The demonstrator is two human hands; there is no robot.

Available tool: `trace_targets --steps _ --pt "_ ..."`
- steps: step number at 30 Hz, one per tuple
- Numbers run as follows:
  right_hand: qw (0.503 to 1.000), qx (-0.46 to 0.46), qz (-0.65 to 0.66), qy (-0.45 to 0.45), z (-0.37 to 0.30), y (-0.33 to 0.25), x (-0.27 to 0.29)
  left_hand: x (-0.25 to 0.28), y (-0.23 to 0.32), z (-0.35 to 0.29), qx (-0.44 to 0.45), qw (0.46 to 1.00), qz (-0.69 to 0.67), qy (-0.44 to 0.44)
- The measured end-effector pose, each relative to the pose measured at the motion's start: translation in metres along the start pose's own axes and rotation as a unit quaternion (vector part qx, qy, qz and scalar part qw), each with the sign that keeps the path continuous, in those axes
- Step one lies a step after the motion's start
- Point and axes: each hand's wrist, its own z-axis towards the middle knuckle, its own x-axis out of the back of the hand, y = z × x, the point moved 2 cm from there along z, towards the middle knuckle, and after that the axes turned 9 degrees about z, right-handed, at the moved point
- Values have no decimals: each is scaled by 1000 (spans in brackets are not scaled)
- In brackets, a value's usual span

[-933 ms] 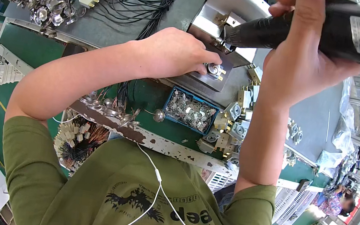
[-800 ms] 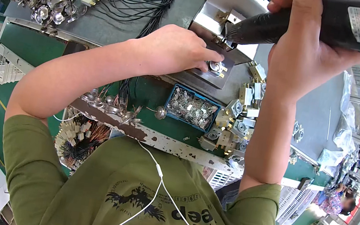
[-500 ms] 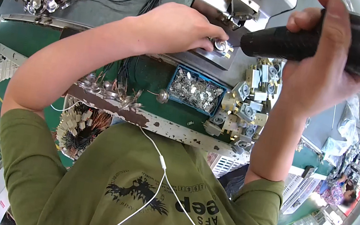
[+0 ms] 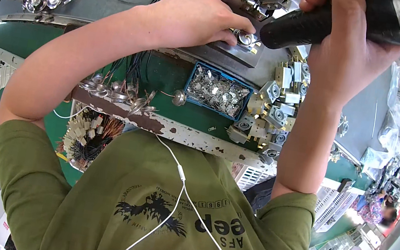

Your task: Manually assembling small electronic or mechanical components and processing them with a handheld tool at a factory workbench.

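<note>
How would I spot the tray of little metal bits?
From the olive shirt, look past the chipped white edge. There, left of the pale blocky parts, lies a rectangular tray of silvery pieces; its blue colour sets it apart.

The left hand point(image 4: 196, 22) hides part of what looks like a round metal piece point(image 4: 245, 39).

Olive tee point(image 4: 150, 169), blk print point(image 4: 150, 209), wht cord point(image 4: 181, 172)

Head view: wide fisheye, worn on the head, looking steeply down. Wearer's shirt point(image 4: 150, 183) close below, left hand point(image 4: 196, 21) and right hand point(image 4: 343, 59) near, desk point(image 4: 92, 9) beyond; straight edges bend toward dark rim.
</note>
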Motion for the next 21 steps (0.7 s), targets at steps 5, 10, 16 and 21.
trace_targets --steps 5,10,16,21 --pt "1000 -10 -14 16 -3 -3 -5 -4 0 0 -7 1000 -2 18" --pt "998 -32 -37 45 -8 -10 -11 -5 1 0 -10 1000 16 17" --pt "991 -72 -100 44 -2 6 -1 -7 0 0 -25 999 8 45" --pt "1000 17 -14 1 -10 -4 -15 -3 2 -12 -192 932 122 281"
